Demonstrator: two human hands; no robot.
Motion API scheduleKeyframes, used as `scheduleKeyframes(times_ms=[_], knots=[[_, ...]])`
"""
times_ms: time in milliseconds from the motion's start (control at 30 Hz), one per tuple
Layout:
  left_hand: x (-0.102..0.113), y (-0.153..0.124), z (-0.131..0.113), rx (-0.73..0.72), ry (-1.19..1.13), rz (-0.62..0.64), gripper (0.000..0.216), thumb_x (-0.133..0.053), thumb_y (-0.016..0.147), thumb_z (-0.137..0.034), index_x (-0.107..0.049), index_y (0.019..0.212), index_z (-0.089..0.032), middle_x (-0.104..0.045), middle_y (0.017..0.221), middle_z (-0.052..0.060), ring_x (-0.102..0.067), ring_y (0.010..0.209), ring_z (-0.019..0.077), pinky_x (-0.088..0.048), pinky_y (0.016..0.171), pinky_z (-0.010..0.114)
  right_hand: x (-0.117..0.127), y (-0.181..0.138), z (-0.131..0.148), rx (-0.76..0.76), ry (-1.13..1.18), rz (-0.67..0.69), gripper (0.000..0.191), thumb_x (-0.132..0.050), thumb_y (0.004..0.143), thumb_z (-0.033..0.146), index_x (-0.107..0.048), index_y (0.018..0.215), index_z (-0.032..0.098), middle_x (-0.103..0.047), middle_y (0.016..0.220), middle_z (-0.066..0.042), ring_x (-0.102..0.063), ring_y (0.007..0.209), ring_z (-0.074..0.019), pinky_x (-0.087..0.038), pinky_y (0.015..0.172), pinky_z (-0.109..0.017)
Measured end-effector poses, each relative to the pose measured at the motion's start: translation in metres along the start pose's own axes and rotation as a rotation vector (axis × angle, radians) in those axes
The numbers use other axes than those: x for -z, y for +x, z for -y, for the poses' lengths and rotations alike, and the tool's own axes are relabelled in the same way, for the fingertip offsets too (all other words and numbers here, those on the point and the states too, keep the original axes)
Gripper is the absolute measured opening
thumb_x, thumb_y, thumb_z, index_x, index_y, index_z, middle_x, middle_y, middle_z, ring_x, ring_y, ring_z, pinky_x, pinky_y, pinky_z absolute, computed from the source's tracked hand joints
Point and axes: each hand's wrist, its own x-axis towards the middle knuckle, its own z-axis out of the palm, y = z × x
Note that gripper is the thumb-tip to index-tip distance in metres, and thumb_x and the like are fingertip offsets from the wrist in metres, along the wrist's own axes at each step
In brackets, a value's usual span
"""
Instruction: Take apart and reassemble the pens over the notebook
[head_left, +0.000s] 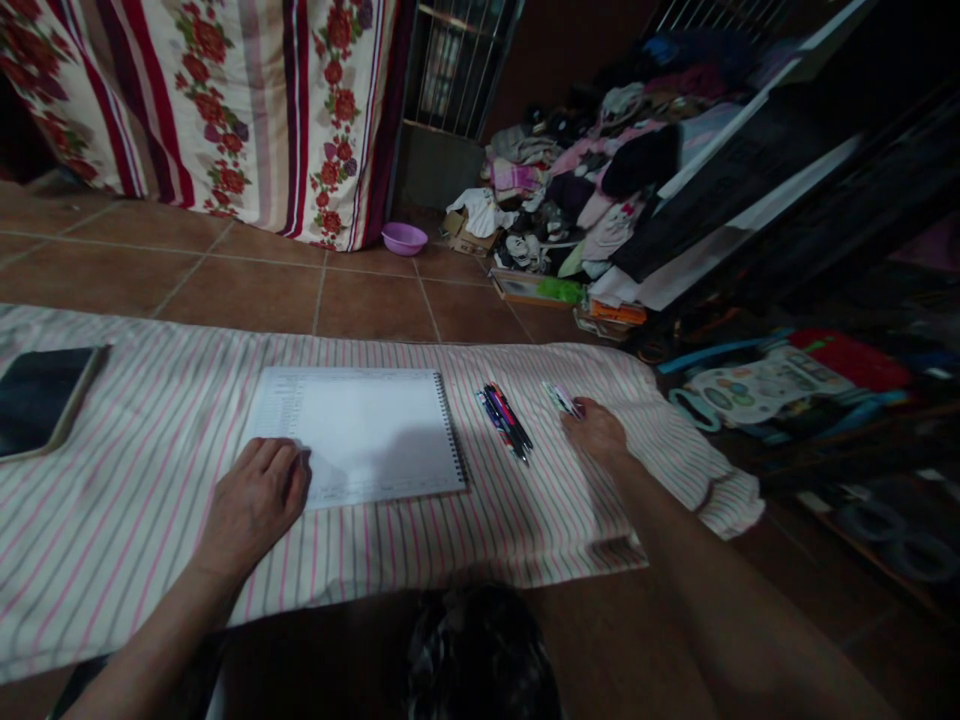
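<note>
A white spiral-bound notebook [367,430] lies open on the striped cloth, its coil along the right side and a column of faint print at the left. My left hand [259,500] rests on its lower left corner with curled fingers; whatever may be under them is hidden. To the right of the coil is a bunch of several dark pens [504,420], lying side by side. Farther right, my right hand [596,432] has its fingers closed around the near end of a few light-coloured pens [559,398], which touch or almost touch the cloth.
The striped cloth [360,550] covers a low table. A dark tablet or phone [45,400] lies at its left. Beyond are a tiled floor [262,285], a floral curtain [262,110], a purple basin [405,238] and heaped clothes [570,190]. A cluttered shelf [817,380] stands at right.
</note>
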Motion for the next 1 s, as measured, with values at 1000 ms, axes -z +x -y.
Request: scheduleKeyframes(times_ms=[1000], knots=[[0.003, 0.001, -0.003, 0.004, 0.017, 0.010, 0.012, -0.046, 0.087, -0.017, -0.055, 0.079, -0.018, -0.061, 0.078, 0.008, -0.053, 0.078, 0.0239, -0.045, 0.071, 0.036, 0.004, -0.026, 0.035, 0.039, 0.460, -0.078, 0.042, -0.055, 0.075, 0.027, -0.060, 0.113, 0.010, -0.057, 0.125, -0.018, -0.044, 0.125, -0.0322, -0.024, 0.109, -0.043]])
